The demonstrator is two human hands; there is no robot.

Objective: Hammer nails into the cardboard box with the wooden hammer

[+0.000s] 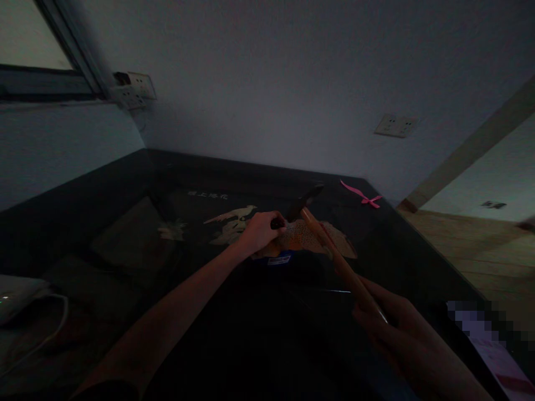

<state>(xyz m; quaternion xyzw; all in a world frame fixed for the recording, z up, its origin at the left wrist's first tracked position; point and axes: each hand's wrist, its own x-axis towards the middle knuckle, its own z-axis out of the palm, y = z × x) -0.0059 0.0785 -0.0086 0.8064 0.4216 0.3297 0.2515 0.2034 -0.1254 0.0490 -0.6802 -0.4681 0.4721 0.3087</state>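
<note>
In the head view, my right hand (388, 323) is wrapped round the wooden handle of a hammer (334, 250). Its dark head lies up and to the left, close to my left fingertips. My left hand (263, 231) is closed in a pinch over a tan, speckled flat piece (296, 236) with orange patches; what the fingers hold, if anything, is too dark to make out. Just below the piece shows a blue item with a white label (279, 259). A thin shiny rod (326, 290) lies nearer to me, left of my right hand.
The dark glossy table (217, 172) bears a bird picture (234, 214) and white characters. A pink ribbon (365, 199) lies at its far right. A white device (20, 298) with a cable is at left. A partly blurred pinkish item (493, 345) lies at right. Walls bound the back and left.
</note>
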